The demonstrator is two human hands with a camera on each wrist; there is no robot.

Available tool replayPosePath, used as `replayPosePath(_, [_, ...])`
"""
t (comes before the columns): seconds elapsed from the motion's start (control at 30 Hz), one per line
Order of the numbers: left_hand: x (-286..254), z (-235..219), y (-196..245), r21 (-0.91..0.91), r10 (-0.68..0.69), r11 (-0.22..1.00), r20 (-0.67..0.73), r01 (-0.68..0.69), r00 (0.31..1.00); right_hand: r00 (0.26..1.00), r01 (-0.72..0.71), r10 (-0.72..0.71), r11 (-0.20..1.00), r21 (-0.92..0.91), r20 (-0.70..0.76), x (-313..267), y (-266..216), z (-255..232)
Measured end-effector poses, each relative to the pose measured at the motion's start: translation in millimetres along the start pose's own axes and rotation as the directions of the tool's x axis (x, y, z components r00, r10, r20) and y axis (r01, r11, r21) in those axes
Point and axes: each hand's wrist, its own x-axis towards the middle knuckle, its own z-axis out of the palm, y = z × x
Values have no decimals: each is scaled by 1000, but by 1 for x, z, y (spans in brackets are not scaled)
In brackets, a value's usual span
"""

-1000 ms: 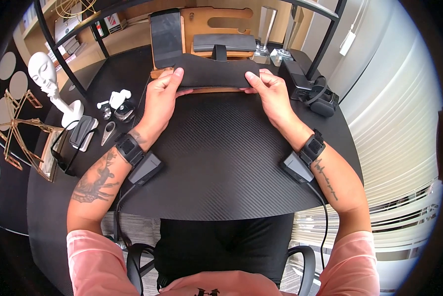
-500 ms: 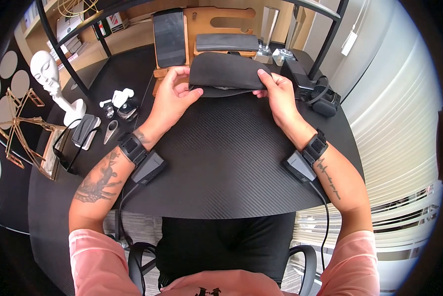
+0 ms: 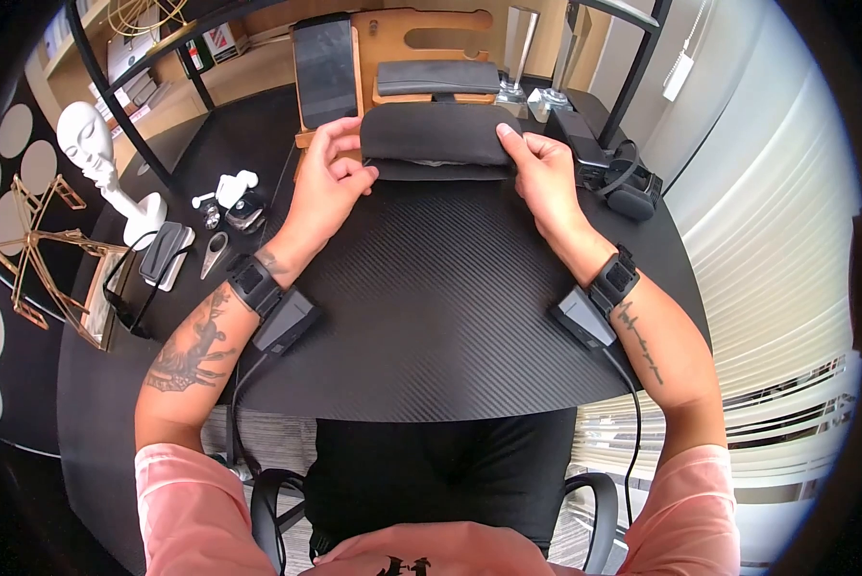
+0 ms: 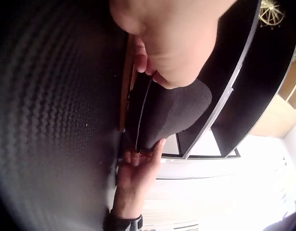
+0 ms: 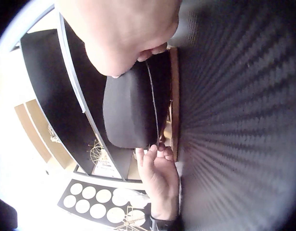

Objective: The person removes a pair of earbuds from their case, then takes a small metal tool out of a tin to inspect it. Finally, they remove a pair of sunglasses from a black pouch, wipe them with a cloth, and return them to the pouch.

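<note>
A black soft pouch (image 3: 437, 134) with a curved flap is held up over the desk's far part, its opening edge toward the person. The right hand (image 3: 548, 180) pinches its right end, thumb on top of the flap and fingers underneath. At the other end, the left hand (image 3: 327, 187) holds the left edge near the seam, thumb at the lower corner. Both wrist views show the pouch (image 4: 174, 113) stretched between the two hands, with a thin line along its opening. What lies inside the pouch is hidden.
Behind stands a wooden stand (image 3: 378, 48) bearing a phone (image 3: 325, 75) and a dark grey case (image 3: 437, 77). A white head sculpture (image 3: 87, 139), sunglasses (image 3: 123, 298) and small items lie left. A black headset-like device (image 3: 632, 192) and glass trophies (image 3: 517, 48) are right.
The pouch has turned so its flap and opening edge show toward the person. The left hand has shifted from thumb-on-top to the pouch's left edge; the right hand keeps its end.
</note>
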Motion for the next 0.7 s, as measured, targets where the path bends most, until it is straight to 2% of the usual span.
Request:
replayPosePath(0.07, [0,-2,1,-36,-6,999,-27,5,1000,999,7,-7,1000,2,39,-2,-1,1])
replayPosePath(0.13, [-1,-3,5,-34,-195,980,57,197,979,997,15,-15,1000,5,80,-4,-4,3])
replayPosePath(0.37, [-2,4,8,-45,-193,980,22,194,981,995,16,-17,1000,3,102,-7,-5,5])
replayPosePath(0.43, [-2,2,2,40,-103,994,25,101,994,995,17,-18,1000,11,102,-7,-5,5])
replayPosePath(0.47, [-2,1,1,40,-103,994,25,102,994,996,21,-23,1000,16,89,-8,-5,6])
replayPosePath(0.53, [-2,-1,1,243,-97,967,56,81,994,997,25,-27,999,21,76,-8,-6,6])
replayPosePath(0.67, [-6,4,9,159,-70,986,91,55,993,998,64,-63,997,-41,19,-5,-8,2])
replayPosePath(0.7, [-6,5,12,245,-79,968,97,53,992,996,84,-85,994,-68,2,-4,-8,2])
